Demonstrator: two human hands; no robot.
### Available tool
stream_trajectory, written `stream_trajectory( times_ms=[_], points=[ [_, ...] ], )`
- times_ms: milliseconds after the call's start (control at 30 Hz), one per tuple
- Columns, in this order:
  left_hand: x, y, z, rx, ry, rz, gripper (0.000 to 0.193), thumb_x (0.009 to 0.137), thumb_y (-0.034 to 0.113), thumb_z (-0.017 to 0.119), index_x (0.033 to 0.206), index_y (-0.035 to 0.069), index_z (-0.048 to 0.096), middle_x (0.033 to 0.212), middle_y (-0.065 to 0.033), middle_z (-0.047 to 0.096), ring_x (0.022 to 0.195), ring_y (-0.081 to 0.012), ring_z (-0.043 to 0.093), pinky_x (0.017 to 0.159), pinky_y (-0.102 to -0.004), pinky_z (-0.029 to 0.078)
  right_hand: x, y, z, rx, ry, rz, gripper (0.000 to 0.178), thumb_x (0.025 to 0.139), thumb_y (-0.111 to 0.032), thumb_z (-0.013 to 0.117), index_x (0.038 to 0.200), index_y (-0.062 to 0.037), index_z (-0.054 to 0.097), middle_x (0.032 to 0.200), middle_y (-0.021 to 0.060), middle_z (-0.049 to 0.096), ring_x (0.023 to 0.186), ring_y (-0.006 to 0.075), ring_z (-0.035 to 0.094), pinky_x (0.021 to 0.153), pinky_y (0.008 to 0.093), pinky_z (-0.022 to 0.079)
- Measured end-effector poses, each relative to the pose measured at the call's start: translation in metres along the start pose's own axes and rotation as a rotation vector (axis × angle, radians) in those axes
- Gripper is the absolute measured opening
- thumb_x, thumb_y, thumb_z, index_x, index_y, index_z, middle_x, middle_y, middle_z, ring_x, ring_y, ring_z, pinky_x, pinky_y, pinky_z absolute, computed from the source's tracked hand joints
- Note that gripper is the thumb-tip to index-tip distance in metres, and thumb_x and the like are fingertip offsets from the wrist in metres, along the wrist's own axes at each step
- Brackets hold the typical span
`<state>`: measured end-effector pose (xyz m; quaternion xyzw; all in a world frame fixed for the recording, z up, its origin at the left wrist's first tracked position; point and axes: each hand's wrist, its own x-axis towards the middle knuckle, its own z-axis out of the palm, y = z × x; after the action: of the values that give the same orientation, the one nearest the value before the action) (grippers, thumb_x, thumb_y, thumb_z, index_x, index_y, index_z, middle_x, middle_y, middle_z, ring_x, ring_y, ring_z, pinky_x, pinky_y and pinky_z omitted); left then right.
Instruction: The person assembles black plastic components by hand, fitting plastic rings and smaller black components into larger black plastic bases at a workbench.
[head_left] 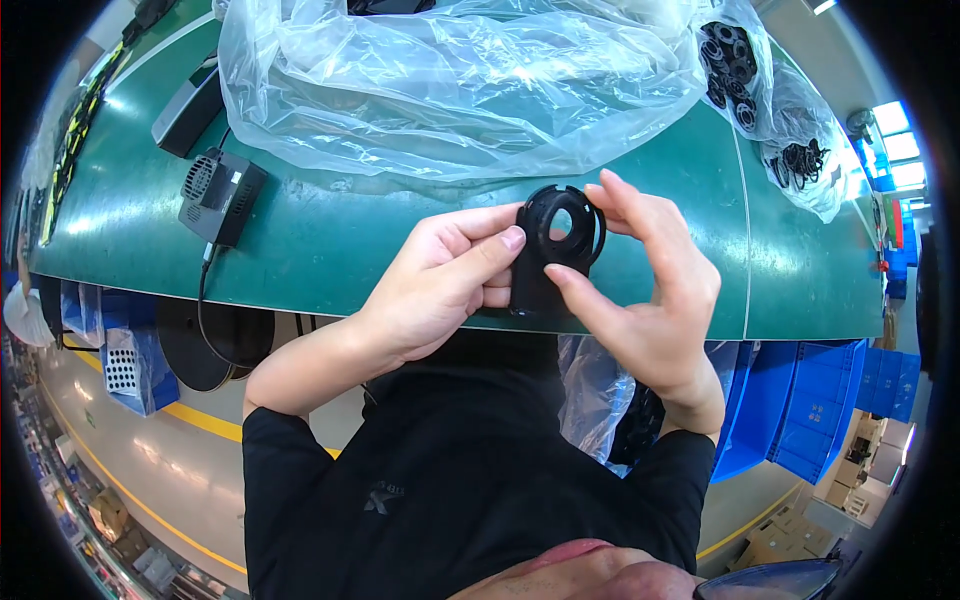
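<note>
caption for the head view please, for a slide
Left hand and right hand hold a black part at a green table.

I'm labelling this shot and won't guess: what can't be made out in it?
All in the head view:
Left hand: index fingertip, hidden behind the black part.
Black part: far side, turned from the camera.
Plastic bag: anything beneath, lost under folds and glare.
Dark item: far end, cut off by the top edge.
Black rings: count, too small and heaped.

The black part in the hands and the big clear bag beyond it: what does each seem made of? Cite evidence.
Black part: probably moulded plastic, satin, given its soft highlights; coated metal is possible. Big clear bag: thin, glossy plastic film, with translucent folds and bright creases.
</note>
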<state>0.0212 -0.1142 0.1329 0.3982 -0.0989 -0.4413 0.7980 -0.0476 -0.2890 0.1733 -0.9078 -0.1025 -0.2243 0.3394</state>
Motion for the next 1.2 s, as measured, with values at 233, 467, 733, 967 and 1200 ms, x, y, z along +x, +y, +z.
stream_trajectory(
  times_ms=[233,467,733,967,1200],
  points=[
    [-0.001,-0.002,-0.003,0.048,-0.051,0.03,0.035,0.095,0.013,0.044,0.126,-0.001,0.046,0.102,-0.0046,0.061,0.065,0.0005,0.046,0.055,-0.0129,0.038,-0.001,-0.001,0.011,-0.135,0.039,-0.103,0.059,0.059,0.001,0.076,0.114,0.0037,0.055,0.101,0.0159,0.062,0.091,0.0264,0.06,0.077,0.0318,0.051],
    [0.0,-0.004,-0.006,0.029,-0.051,0.044,0.035,0.094,0.012,0.044,0.126,-0.002,0.046,0.102,-0.0051,0.06,0.068,-0.0014,0.048,0.057,-0.0145,0.04,0.0,-0.004,0.013,-0.151,0.062,-0.087,0.057,0.059,-0.001,0.077,0.112,0.0042,0.055,0.099,0.0162,0.062,0.09,0.0269,0.06,0.076,0.0321,0.051],
    [-0.003,-0.006,-0.004,0.253,0.007,0.12,0.032,0.092,0.01,0.049,0.121,-0.003,0.051,0.097,-0.0033,0.062,0.072,-0.002,0.052,0.059,-0.0149,0.042,0.0,-0.009,0.016,-0.201,0.067,-0.15,0.055,0.057,-0.002,0.078,0.108,0.0049,0.057,0.098,0.0176,0.061,0.086,0.0295,0.059,0.074,0.0343,0.049],
    [-0.009,-0.007,0.008,0.341,0.103,0.281,0.022,0.09,0.008,0.053,0.105,-0.005,0.061,0.086,-0.0019,0.064,0.073,-0.0027,0.051,0.06,-0.0181,0.042,0.002,-0.013,0.002,-0.09,0.006,-0.072,0.048,0.061,-0.005,0.076,0.106,0.003,0.06,0.095,0.0163,0.06,0.082,0.0251,0.06,0.069,0.031,0.049],
    [-0.012,-0.006,0.007,0.811,0.075,0.449,0.017,0.086,0.004,0.055,0.098,-0.006,0.062,0.069,-0.0141,0.063,0.056,-0.0072,0.055,0.049,-0.0222,0.042,0.009,0.002,0.003,0.408,-0.15,0.223,0.015,0.075,-0.006,0.069,0.088,0.0018,0.066,0.076,0.0099,0.063,0.065,0.0143,0.06,0.057,0.0227,0.047]
  ],
)
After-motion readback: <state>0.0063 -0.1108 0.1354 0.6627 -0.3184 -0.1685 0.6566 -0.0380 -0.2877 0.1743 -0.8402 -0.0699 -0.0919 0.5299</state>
